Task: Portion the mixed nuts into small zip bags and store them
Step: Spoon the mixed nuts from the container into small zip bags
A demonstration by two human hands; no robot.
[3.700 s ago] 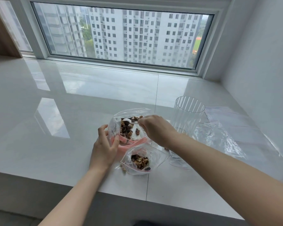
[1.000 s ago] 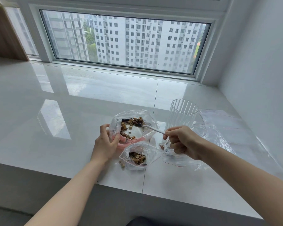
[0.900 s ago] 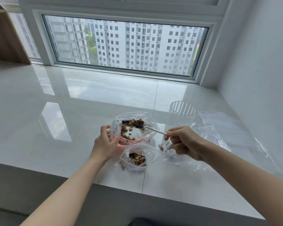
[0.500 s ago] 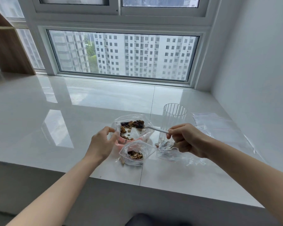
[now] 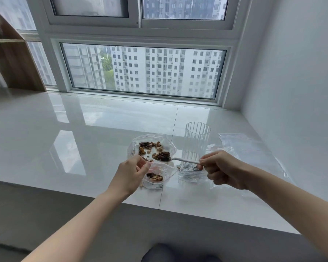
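Soft daylight from window (image 5: 143, 69); glare on glossy counter (image 5: 64, 140); wide-angle edge bowing; slightly soft.

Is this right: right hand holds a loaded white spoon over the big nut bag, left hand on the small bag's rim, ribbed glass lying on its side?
One thing is off: the ribbed glass stands upright on the counter, as the head view shows. The rest holds: the right hand holds the loaded white spoon over the big nut bag, and the left hand is on the small bag's rim.

left hand (image 5: 130, 172) hides small bag (image 5: 156, 178) near edge; left fingertips unseen.
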